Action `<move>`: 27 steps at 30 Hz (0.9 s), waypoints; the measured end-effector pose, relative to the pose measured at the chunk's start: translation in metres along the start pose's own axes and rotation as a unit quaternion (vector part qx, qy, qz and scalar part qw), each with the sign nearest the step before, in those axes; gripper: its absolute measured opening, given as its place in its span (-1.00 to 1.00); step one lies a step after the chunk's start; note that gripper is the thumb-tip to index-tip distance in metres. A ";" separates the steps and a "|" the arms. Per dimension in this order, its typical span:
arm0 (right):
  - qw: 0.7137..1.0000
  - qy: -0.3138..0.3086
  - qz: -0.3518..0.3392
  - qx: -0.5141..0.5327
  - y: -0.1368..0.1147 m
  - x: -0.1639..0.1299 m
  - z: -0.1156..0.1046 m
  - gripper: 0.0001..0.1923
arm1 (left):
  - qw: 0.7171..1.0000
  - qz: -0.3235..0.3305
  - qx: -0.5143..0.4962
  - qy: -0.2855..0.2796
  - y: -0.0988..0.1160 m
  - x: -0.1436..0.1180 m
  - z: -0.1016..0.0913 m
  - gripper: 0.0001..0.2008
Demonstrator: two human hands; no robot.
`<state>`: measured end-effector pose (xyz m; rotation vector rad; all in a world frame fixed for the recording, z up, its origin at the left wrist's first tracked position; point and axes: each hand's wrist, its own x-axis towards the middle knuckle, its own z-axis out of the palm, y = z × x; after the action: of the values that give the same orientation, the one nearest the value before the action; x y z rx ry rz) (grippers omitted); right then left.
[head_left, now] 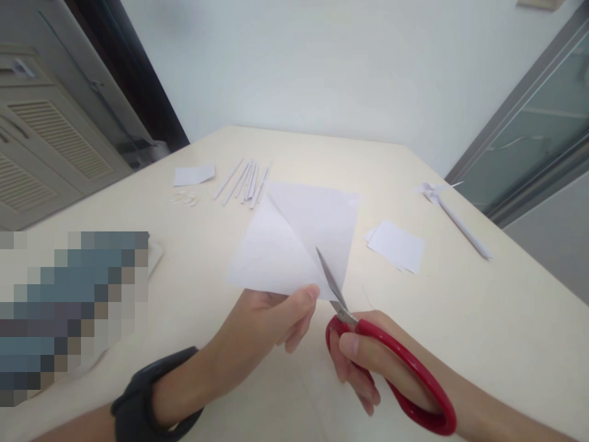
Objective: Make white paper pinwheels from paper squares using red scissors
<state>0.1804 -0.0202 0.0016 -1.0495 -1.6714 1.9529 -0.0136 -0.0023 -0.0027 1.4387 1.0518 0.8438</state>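
Fingers (304, 298) of the left hand (269, 322) pinch the near corner of a creased white paper square (294, 239) above the table (483, 319), steadying it as the right hand (368, 356) grips red-handled scissors (368, 344), blades closed along the fold.

Paper sheet (299, 236) mid-table (483, 319), scissors (368, 344) at its near edge.
Rolled strips (246, 181) lie behind it, a small paper stack (398, 245) right, a pinwheel (453, 215) farther right.

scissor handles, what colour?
Red, on the scissors in the right hand; head view, the only one.
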 end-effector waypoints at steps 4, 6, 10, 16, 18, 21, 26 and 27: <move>1.000 0.010 0.013 -0.015 -0.003 -0.001 0.000 -0.57 | 1.000 -0.006 -0.012 0.000 0.001 -0.001 0.001 -0.49; 0.999 0.015 0.025 -0.018 -0.004 0.000 0.001 -0.57 | 1.000 -0.007 -0.012 0.001 0.002 0.000 0.001 -0.50; 0.999 0.019 0.034 -0.019 -0.001 0.002 0.001 -0.55 | 1.000 -0.012 -0.006 -0.003 0.002 0.001 0.001 -0.50; 0.999 0.024 0.045 -0.013 0.002 0.000 0.001 -0.51 | 1.000 -0.028 0.004 0.001 0.004 0.001 0.004 -0.49; 0.999 0.022 0.047 -0.001 0.001 0.000 0.002 -0.50 | 1.000 -0.026 0.001 0.005 0.005 0.002 0.004 -0.49; 0.999 0.019 0.047 0.006 0.001 0.001 0.002 -0.51 | 1.000 -0.019 -0.009 0.005 0.004 0.002 0.003 -0.49; 0.997 0.029 0.070 -0.001 0.004 0.002 0.003 -0.56 | 1.000 -0.017 0.001 -0.008 0.000 0.002 -0.001 -0.48; 0.997 0.032 0.073 0.003 0.005 0.002 0.003 -0.57 | 1.000 -0.018 0.001 -0.010 0.000 0.002 -0.001 -0.48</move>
<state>0.1775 -0.0221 -0.0033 -1.2495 -1.5960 1.9893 -0.0137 0.0003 -0.0028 1.4232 1.0608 0.8019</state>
